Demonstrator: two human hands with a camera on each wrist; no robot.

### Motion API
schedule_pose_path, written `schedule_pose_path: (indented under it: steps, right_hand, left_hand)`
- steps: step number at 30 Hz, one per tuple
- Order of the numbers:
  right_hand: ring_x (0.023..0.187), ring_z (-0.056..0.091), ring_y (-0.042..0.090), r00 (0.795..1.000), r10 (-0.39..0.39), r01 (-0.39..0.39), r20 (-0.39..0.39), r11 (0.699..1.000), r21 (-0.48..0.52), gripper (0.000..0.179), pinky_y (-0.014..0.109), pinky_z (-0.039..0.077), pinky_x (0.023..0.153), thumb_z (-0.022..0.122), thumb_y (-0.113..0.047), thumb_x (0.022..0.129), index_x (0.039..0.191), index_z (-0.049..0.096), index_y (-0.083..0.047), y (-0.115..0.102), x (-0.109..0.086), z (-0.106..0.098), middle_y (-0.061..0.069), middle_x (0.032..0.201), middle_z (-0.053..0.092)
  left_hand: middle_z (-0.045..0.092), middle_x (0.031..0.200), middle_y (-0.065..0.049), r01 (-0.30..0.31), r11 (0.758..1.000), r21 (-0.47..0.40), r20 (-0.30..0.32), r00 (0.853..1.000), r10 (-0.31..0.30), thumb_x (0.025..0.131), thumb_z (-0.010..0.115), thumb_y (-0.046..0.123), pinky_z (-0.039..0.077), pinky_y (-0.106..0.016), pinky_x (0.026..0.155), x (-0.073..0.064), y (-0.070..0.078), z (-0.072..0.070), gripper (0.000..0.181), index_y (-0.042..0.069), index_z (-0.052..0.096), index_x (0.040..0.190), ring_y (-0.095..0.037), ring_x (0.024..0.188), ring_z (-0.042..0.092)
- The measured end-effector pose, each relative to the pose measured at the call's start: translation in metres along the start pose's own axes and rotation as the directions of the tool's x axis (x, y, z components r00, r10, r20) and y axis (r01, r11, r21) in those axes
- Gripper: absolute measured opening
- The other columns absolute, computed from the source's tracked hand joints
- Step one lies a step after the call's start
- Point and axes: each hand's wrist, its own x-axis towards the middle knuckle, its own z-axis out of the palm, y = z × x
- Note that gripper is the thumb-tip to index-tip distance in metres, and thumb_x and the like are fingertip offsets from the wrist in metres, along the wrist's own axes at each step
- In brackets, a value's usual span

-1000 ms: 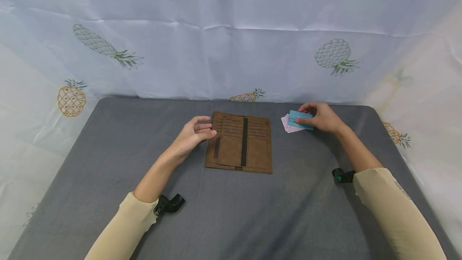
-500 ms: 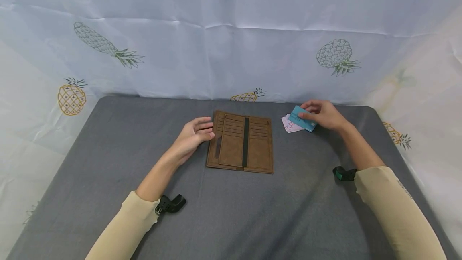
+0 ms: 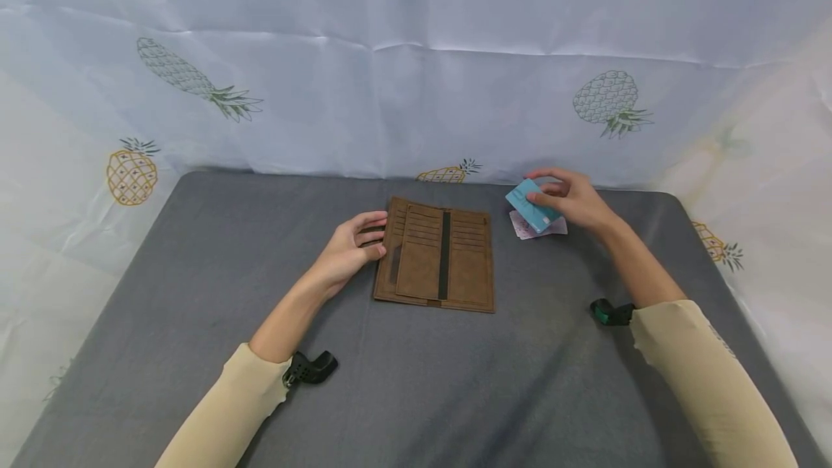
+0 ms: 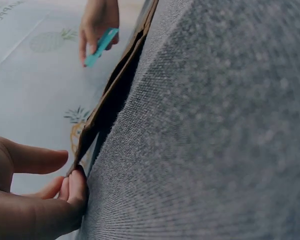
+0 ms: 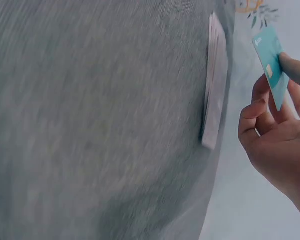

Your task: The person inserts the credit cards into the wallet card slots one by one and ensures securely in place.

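Note:
In the head view, my right hand (image 3: 577,201) pinches a blue bank card (image 3: 533,205) between thumb and fingers, above a small stack of pinkish-white printed cards (image 3: 529,228). The right wrist view shows the card (image 5: 270,62) tilted, with a chip on its face, clear of the stack (image 5: 215,85) on the cloth. A brown wallet (image 3: 419,273) lies unfolded, card slots facing up and a dark strip down its middle. My left hand (image 3: 344,250) is at its left edge. In the left wrist view, fingertips touch the wallet's edge (image 4: 85,131), while the thumb stands apart from it.
A grey cloth (image 3: 416,381) covers the table. Behind it hangs a pale curtain (image 3: 416,107) with pineapple prints, close behind the right hand. Black wrist devices, one on the left sleeve (image 3: 312,368) and one on the right (image 3: 611,313), jut inward over the cloth.
My right hand has lifted the blue card off the stack and tilted it, moving slightly left and up. The left hand has shifted little, its fingers staying at the wallet's edge.

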Motion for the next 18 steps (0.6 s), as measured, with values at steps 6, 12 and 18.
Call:
schedule_pose_path:
  steps: [6, 12, 18]
  right_hand:
    - [0.078, 0.068, 0.010, 0.999, -0.041, 0.041, 0.008, 0.998, 0.053, 0.047, 0.027, 0.058, 0.071, 0.070, -0.029, 0.107, 0.149, 0.056, -0.012, -0.016, 0.000, 0.013, -0.013, 0.099, 0.079]
    - [0.069, 0.065, 0.011, 0.996, -0.083, 0.084, -0.014, 0.993, 0.085, 0.037, 0.027, 0.055, 0.066, 0.070, -0.024, 0.107, 0.140, 0.058, -0.014, -0.026, 0.004, 0.024, -0.012, 0.090, 0.079]
    - [0.069, 0.067, 0.009, 0.997, -0.079, 0.081, -0.025, 0.993, 0.091, 0.040, 0.030, 0.056, 0.067, 0.070, -0.027, 0.107, 0.142, 0.055, -0.014, -0.030, 0.007, 0.032, -0.017, 0.092, 0.079]
  left_hand:
    - [0.035, 0.175, -0.013, -0.015, 1.000, -0.013, 0.006, 1.000, 0.015, 0.102, 0.059, -0.013, 0.044, -0.054, 0.129, -0.001, 0.000, 0.001, 0.072, 0.008, 0.037, 0.167, -0.036, 0.159, 0.041]
    - [0.036, 0.174, -0.014, -0.016, 1.000, -0.017, 0.001, 1.000, 0.016, 0.101, 0.059, -0.015, 0.044, -0.052, 0.130, -0.001, 0.000, 0.002, 0.074, 0.008, 0.037, 0.167, -0.036, 0.159, 0.041]
    - [0.038, 0.173, -0.015, -0.004, 1.000, -0.018, -0.011, 1.000, 0.004, 0.100, 0.058, -0.016, 0.044, -0.051, 0.129, -0.001, 0.000, 0.003, 0.074, 0.007, 0.037, 0.167, -0.036, 0.158, 0.042]
